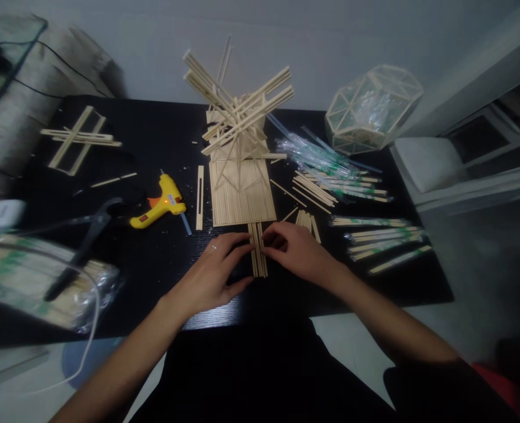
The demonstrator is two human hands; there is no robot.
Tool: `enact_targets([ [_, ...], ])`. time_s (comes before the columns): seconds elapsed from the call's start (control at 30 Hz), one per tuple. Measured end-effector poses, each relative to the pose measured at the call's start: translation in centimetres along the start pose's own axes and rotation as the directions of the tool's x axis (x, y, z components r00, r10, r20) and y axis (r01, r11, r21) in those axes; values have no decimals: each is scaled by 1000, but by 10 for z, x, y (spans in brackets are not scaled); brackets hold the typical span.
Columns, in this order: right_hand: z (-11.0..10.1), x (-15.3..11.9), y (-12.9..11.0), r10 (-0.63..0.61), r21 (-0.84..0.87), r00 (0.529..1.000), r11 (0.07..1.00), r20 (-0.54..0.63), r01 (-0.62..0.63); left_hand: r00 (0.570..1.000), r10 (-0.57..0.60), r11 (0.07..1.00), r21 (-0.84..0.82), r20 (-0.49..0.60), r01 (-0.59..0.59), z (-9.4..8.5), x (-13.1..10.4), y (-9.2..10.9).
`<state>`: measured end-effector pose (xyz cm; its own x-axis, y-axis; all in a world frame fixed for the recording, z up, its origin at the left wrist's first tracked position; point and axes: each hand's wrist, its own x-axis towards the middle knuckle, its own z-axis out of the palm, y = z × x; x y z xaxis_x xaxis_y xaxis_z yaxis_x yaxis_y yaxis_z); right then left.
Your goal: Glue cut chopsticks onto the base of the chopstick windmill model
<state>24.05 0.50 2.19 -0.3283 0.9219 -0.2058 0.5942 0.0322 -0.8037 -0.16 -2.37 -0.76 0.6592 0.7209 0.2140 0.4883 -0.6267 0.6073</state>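
Note:
A narrow bundle of wooden sticks [258, 258] lies on the black table, its far end at the front edge of a flat stick panel [242, 197]. My left hand [220, 267], with a ring on one finger, has its fingertips against the bundle's left side. From the right, my right hand [297, 249] touches the same bundle with thumb and fingers. Behind the panel rises a structure of crossed sticks [237, 117]. A pair of joined sticks [200, 197] lies left of the panel.
A yellow glue gun [168, 200] and dark pliers [86, 244] lie left, near packaged sticks [30, 282] and a crossed stick frame [81, 140]. Wrapped sticks [387, 235] and loose sticks [315, 191] are right; a faceted stick frame [372, 108] stands at the back right.

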Motion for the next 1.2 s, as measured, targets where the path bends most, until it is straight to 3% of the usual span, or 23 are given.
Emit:
enact_targets([
  [0.2,-4,-21,19,-293,-194,956,936,31,293,998,40,999,17,42,-41,4,0,-2],
  [0.33,1,-28,31,-362,-251,924,889,125,383,997,54,998,25,62,-56,4,2,-2],
  [0.63,7,-28,37,-429,-261,893,854,135,450,997,44,997,54,58,-47,7,4,0],
  [0.87,5,-26,37,-433,-253,893,856,123,450,998,53,995,80,-16,-52,12,7,5],
  [1.2,6,-26,38,-475,-302,871,817,130,491,999,46,990,133,-4,-45,12,5,8],
])
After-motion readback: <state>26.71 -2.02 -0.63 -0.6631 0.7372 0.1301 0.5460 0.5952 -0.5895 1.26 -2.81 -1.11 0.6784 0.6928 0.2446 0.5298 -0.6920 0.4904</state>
